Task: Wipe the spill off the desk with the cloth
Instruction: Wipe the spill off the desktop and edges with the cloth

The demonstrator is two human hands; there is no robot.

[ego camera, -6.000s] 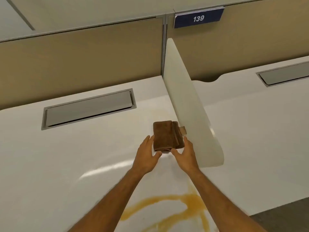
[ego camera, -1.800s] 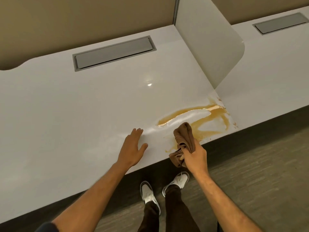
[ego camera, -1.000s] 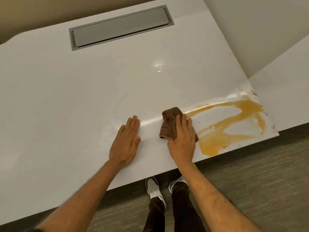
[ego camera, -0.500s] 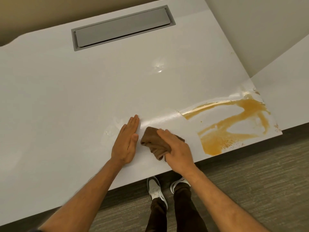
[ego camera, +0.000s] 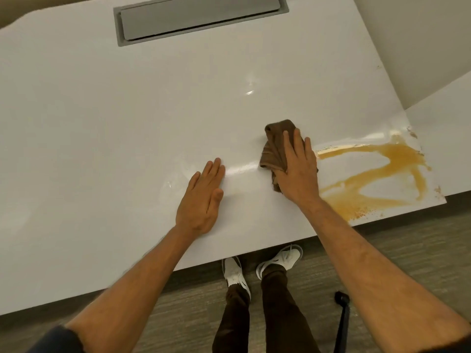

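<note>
Spill (ego camera: 377,179) is the orange-brown mess way over at the desk's right front corner, so working across from the left: the white desk (ego camera: 102,123) is glossy and bare on that side, with a grey hatch (ego camera: 198,16) set into it along the far edge. Then comes the left hand (ego camera: 202,197), palm flat down on the desk near the front edge, fingers straight and together, holding nothing, just planted there. A faint wet-looking sheen runs across the desk between the 2 hands. Next is the right hand (ego camera: 297,171), also flat with fingers spread a little, pressing down on the cloth (ego camera: 274,146). It's a brown cloth, bunched up, with most of it poking out past the fingertips and to the left of the hand, so it's pinned under the palm rather than gripped in a fist. The cloth sits just left of the spill's left end, close to where the thin upper streak starts. From there the spill loops out toward the corner, with a thicker patch and speckles near the front edge. Off the front edge you can see grey floor (ego camera: 407,250), 2 white shoes (ego camera: 280,259) and dark trousers. A white divider (ego camera: 420,47) rises at the far right.
</note>
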